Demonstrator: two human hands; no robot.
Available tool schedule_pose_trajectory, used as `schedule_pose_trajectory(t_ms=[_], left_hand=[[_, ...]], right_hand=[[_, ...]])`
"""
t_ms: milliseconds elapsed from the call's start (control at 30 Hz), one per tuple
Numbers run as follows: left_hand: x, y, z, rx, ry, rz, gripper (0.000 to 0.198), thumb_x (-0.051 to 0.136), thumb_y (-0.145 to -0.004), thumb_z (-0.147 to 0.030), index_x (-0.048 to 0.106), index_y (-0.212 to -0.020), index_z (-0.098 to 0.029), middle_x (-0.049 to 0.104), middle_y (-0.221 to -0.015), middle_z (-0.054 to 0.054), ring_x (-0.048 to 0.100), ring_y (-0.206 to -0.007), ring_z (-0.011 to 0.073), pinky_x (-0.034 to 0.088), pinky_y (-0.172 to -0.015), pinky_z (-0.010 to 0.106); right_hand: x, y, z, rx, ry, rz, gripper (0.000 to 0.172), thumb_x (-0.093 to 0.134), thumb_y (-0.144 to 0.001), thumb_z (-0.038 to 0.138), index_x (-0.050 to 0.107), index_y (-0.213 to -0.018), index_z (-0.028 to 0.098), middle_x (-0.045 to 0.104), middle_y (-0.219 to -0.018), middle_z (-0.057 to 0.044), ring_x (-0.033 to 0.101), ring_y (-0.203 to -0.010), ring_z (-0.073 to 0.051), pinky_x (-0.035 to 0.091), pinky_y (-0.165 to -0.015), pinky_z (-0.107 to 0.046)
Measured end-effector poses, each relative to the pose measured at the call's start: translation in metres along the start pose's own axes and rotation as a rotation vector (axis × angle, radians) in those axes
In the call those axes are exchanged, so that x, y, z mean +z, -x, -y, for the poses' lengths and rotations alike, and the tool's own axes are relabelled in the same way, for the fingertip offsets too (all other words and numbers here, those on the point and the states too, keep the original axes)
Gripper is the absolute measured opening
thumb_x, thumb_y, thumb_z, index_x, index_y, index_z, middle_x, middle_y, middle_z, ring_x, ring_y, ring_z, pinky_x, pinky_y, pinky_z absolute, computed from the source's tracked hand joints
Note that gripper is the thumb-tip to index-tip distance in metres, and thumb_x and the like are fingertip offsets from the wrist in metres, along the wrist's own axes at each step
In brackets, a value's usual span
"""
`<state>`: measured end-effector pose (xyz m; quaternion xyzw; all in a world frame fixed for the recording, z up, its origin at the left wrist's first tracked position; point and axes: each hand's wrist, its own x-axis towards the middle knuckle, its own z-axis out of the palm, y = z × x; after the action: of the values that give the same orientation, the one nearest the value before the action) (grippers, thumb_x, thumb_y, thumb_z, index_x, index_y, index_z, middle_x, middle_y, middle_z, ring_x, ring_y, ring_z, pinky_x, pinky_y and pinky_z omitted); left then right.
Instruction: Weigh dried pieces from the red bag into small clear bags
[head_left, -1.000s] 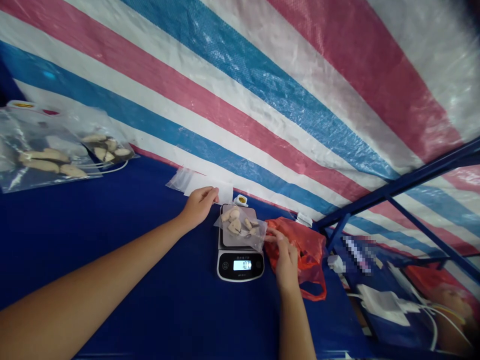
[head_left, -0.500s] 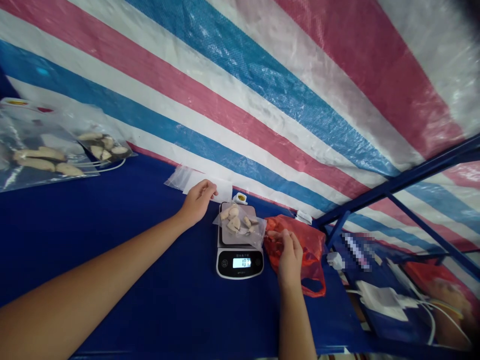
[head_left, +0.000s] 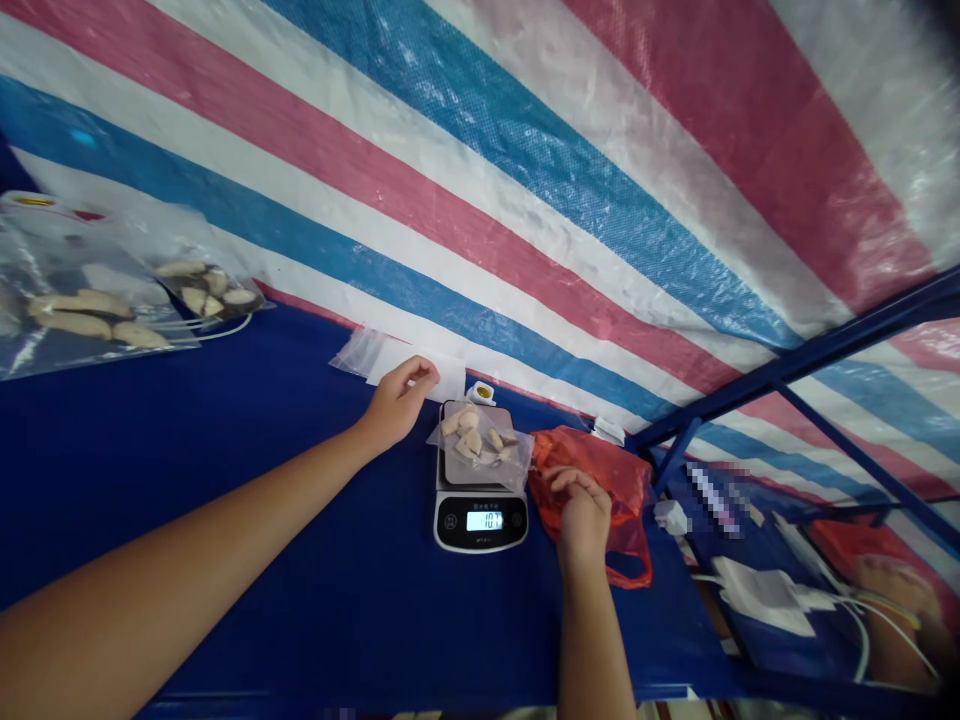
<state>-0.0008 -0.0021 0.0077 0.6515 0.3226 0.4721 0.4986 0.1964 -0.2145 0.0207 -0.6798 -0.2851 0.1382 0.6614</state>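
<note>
- Sample: small clear plastic bag [head_left: 517, 470] with pale beige, irregular chunks [head_left: 469, 443] inside; lies flat on the square metal pan [head_left: 459, 472] of a white kitchen scale with a black front panel [head_left: 450, 540]. Display [head_left: 484, 521] appears to read 10.7.
- Handling (judged): light; film limp and probably slippery; chunks look dry and firm, may chip if squeezed. They would slide inside if the bag were tipped.
- Hold (judged): pinch the flat flap at the right, overhanging the pan, where no chunks sit. The left corner also overhangs.
- Right hand [head_left: 581, 500]: fingers loosely bent and parted, nothing seen in its grip; just right of the sample, over a crumpled translucent red plastic bag [head_left: 622, 475]. Contact with the red bag: cannot tell.
- Left hand [head_left: 405, 395]: thumb and forefinger drawn near each other; cannot tell whether they meet or pinch anything. In view it overlaps a white paper sheet [head_left: 450, 375].
- Obstructions: red bag crowds the right side; small white object with a yellow disc [head_left: 480, 393] stands just behind the pan.
- Surroundings: blue bench [head_left: 300, 620]; two clear bags of pale pieces [head_left: 82, 320] at far left; striped plastic sheeting [head_left: 375, 180] behind.
</note>
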Motion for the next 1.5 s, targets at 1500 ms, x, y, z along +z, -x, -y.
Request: schedule_pose_trajectory(t_ms=[1500], left_hand=[[0.000,0.001,0.001,0.054,-0.009,0.021,0.020,0.051,-0.089,-0.036,0.059,-0.082,-0.020,0.059,-0.079,-0.001,0.053,-0.073,0.0138,0.041,-0.069,0.028]], right_hand=[[0.038,0.008,0.063,-0.137,0.205,0.100,0.050,0.073,-0.079,0.053,0.064,-0.111,0.015,0.075,-0.084,-0.007,0.071,-0.074,-0.024,0.057,-0.070,-0.036]])
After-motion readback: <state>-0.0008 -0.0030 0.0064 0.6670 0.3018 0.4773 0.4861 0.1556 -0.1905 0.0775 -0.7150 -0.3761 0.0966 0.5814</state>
